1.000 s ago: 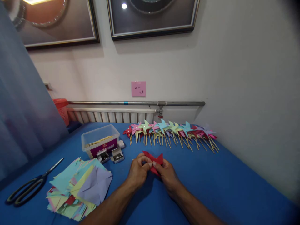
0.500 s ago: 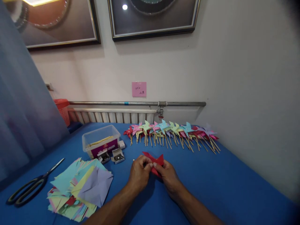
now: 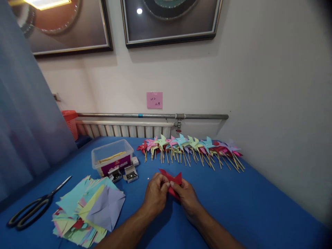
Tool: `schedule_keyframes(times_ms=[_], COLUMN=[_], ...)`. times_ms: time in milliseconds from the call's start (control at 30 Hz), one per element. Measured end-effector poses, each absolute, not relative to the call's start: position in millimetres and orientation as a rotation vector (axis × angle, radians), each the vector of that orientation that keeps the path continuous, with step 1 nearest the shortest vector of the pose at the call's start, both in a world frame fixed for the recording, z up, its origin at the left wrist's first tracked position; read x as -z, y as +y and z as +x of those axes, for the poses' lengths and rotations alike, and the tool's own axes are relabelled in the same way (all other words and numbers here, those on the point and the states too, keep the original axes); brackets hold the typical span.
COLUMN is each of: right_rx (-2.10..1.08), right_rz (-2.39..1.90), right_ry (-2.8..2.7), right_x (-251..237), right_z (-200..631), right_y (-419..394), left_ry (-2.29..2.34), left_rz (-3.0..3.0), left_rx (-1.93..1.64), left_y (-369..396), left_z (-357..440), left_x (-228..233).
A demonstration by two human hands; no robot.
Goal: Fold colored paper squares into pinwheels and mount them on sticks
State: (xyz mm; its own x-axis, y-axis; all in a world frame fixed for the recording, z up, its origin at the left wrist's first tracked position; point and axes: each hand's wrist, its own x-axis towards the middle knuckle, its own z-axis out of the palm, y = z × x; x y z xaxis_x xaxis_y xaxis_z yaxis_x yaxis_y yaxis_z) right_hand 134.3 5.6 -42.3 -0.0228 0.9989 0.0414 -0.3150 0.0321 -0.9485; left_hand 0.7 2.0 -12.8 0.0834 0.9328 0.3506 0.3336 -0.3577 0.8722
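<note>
Head view: both hands meet over the blue table (image 3: 246, 207) and pinch 1 red paper pinwheel (image 3: 173, 181) between them. The left hand (image 3: 155, 194) has its fingertips closed on the pinwheel's near-left part; the right hand (image 3: 187, 197) closes thumb and fingers on its lower right side. The 2 red points of the pinwheel stick up just beyond the fingertips, and its lower part is hidden behind the fingers, so whether it touches the table cannot be told.

Beyond the grip, well apart, a long row of finished pinwheels (image 3: 192, 148) in many colours lies on wooden sticks along the far edge of the table. To the left of the grip and a little beyond it stand 2 small open boxes of pins (image 3: 123, 174), just in front of a clear plastic box (image 3: 112, 159) with sticks inside. Nearer and farther left lies a loose stack of cut coloured paper squares (image 3: 89, 209), with a lilac sheet on top. Black-handled scissors (image 3: 33, 206) lie past that stack, farthest left from the grip.
</note>
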Motion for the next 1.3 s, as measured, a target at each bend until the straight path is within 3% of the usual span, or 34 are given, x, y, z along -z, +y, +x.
schedule_keyframes(times_ms=[800,1300], right_rx=[-1.391,-1.209], right_rz=[-0.889,-0.997], right_ry=[-0.994,-1.127], right_x=[34.0,28.1], right_z=[133.4,133.1], right_y=[2.0,0.7], left_ry=[1.250,1.312], left_rz=[1.586,1.692], left_rx=[-1.261,-1.289], left_y=[5.1,1.1], left_z=[-0.2,1.3], left_x=[14.4,10.8])
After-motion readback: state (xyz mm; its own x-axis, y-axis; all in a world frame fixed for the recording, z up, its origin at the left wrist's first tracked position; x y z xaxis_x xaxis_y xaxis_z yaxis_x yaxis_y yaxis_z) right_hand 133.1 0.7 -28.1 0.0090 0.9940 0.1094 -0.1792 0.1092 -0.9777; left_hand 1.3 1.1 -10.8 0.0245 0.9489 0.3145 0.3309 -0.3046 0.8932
